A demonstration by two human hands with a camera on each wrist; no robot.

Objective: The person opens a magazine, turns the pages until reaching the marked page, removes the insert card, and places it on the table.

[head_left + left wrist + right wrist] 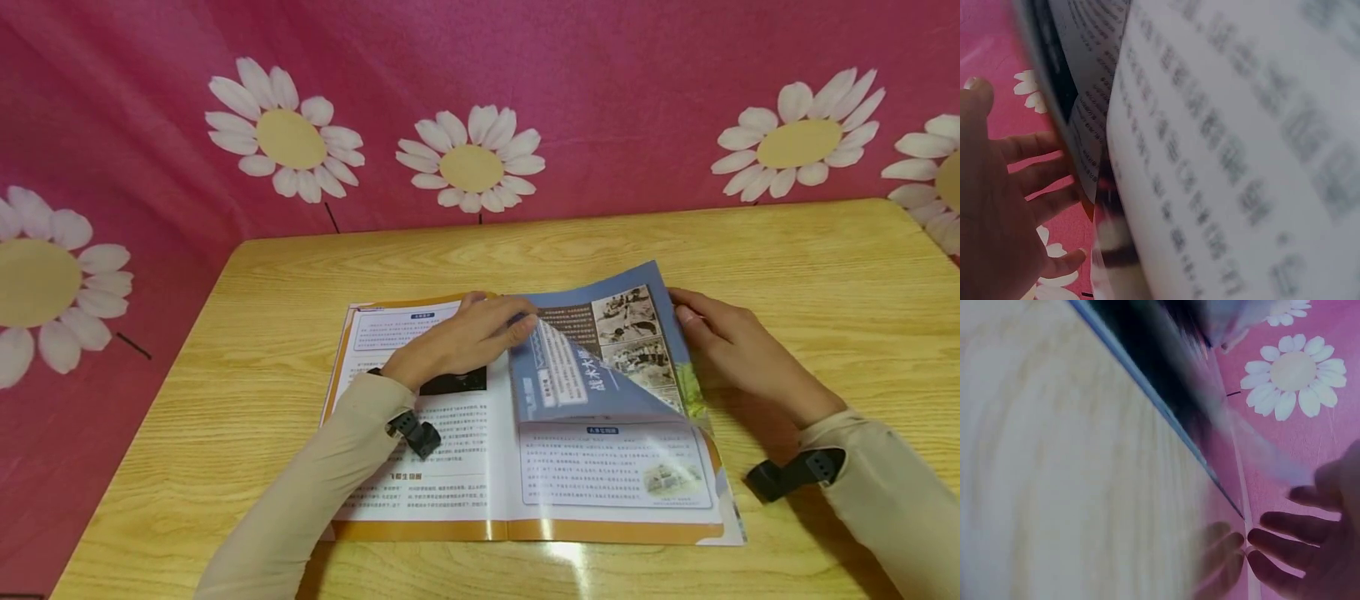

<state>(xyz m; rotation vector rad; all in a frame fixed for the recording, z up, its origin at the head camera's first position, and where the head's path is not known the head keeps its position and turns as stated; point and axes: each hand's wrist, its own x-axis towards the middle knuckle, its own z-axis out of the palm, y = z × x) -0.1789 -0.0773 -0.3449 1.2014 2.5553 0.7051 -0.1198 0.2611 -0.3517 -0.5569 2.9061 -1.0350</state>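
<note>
An open magazine [450,483] with orange-bordered pages lies on the wooden table. On its right half, a blue page [570,408] with white lettering is lifted and curled partway over. My left hand [472,337] is over the upper middle of the magazine, its fingertips at the curled page's edge. In the left wrist view, the fingers of that hand [1010,187] look loosely extended, partly behind paper. Just past the right edge of the blue photo page [630,317] is my right hand [731,342]. Its relaxed fingers [1291,547] appear in the right wrist view, curled around nothing.
The wooden table [247,333] extends around the magazine on all sides. Behind it hangs a pink cloth [600,100] printed with large white daisies. Dark wrist cameras [420,435] are strapped over the beige sleeves [885,492].
</note>
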